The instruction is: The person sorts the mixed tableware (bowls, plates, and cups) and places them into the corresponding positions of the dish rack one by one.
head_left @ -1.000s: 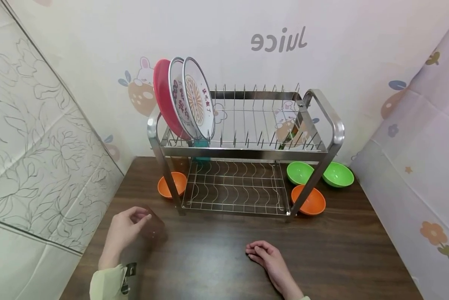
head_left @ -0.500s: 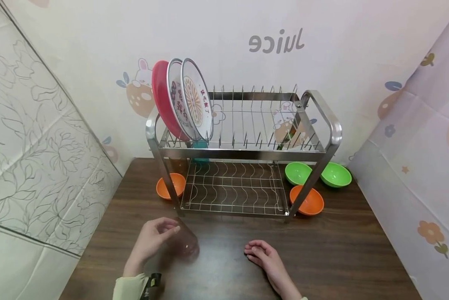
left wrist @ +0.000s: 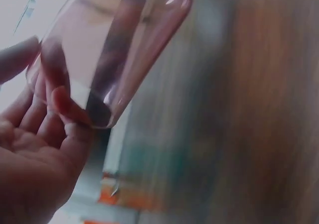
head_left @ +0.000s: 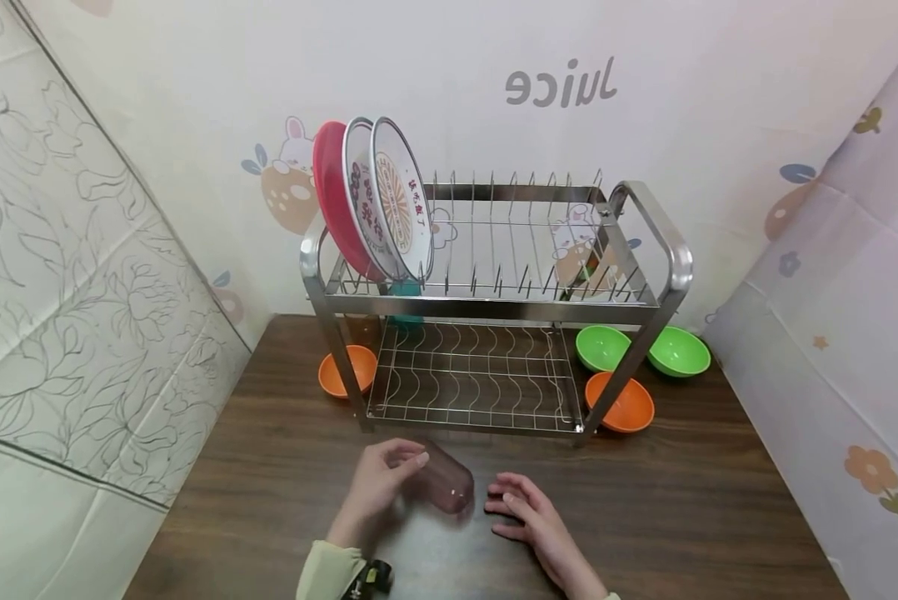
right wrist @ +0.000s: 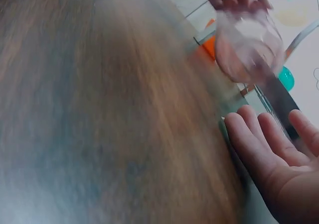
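Left fingers [left wrist: 75,112] pinch clear pink cup [head_left: 447,485]; right fingers [right wrist: 251,147] parted nearby.

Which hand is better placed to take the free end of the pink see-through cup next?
Likely the right hand: it holds nothing and lies close to the free end of the cup, while the left hand grips the other end.

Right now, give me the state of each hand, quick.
Left hand: holding a see-through pinkish cup by one end.
Right hand: open, fingers spread, holding nothing.
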### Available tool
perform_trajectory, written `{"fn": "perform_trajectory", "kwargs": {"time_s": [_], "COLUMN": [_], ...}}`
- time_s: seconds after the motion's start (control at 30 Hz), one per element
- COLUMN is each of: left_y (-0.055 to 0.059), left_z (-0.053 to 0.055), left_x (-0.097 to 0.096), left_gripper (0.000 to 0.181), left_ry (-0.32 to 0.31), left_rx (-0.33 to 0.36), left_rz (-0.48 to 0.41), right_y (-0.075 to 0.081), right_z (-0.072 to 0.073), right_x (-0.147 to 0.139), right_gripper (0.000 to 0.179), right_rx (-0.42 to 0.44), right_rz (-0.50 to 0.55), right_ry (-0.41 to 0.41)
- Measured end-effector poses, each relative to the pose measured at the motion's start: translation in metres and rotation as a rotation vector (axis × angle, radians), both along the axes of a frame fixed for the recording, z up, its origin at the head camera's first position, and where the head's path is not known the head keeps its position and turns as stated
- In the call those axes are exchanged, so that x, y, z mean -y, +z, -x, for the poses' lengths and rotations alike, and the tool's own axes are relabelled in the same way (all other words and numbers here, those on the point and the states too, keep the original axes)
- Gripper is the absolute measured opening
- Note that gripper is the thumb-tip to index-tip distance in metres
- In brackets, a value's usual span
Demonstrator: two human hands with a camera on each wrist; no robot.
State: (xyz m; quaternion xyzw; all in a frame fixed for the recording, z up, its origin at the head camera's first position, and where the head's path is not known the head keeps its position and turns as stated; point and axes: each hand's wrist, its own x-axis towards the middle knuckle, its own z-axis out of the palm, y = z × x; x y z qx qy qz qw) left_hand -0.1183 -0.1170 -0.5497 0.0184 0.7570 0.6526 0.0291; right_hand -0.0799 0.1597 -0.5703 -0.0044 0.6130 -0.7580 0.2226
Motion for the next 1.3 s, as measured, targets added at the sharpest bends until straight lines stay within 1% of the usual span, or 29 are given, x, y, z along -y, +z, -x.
{"fn": "perform_trajectory", "kwargs": {"time_s": [0.07,0.13,0.2,0.33,0.4,0.53,0.63,0.73,0.87,1.07,1.17,1.3], "left_y": [-0.006,-0.009,-0.012,-0.013,-0.013,-0.014,-0.016,-0.018,-0.021,-0.029,-0.030,-0.031], "left_z": [-0.001,-0.003,-0.005,-0.007,-0.008,-0.009,-0.009,-0.011,-0.012,-0.019,-0.021,-0.018], "left_x": [-0.012,-0.022,-0.030,-0.040,-0.045,-0.051,-0.054,-0.058,-0.061,-0.067,-0.071,-0.075], "left_gripper": [0.025,0.026,0.028,0.029,0.031,0.030,0.024,0.018,0.015,0.010,0.010,0.014], "left_ry": [0.006,0.017,0.031,0.043,0.039,0.020,0.000,-0.034,-0.082,-0.094,-0.103,-0.137], "left_rx": [0.040,0.072,0.110,0.144,0.156,0.196,0.253,0.307,0.341,0.400,0.407,0.410], "left_rz": [-0.070,-0.126,-0.180,-0.279,-0.329,-0.444,-0.547,-0.635,-0.689,-0.725,-0.748,-0.755], "right_y": [0.001,0.002,0.002,0.000,0.000,0.001,0.001,0.002,0.004,0.005,0.003,0.001], "right_z": [-0.001,-0.002,-0.002,-0.001,-0.002,-0.002,-0.002,-0.003,-0.004,-0.010,-0.010,-0.006], "right_x": [0.001,0.003,0.004,0.005,0.005,0.005,0.005,0.005,0.005,0.005,0.005,0.004], "right_gripper": [0.053,0.052,0.051,0.049,0.050,0.057,0.064,0.072,0.079,0.083,0.087,0.090], "right_rx": [-0.014,-0.025,-0.025,-0.023,-0.033,-0.093,-0.131,-0.152,-0.203,-0.244,-0.281,-0.339], "right_rz": [0.011,0.004,-0.011,-0.028,-0.033,-0.046,-0.038,-0.009,0.019,0.020,0.024,0.017], "right_ry": [0.013,-0.001,-0.041,-0.141,-0.176,-0.227,-0.260,-0.264,-0.251,-0.257,-0.255,-0.261]}}
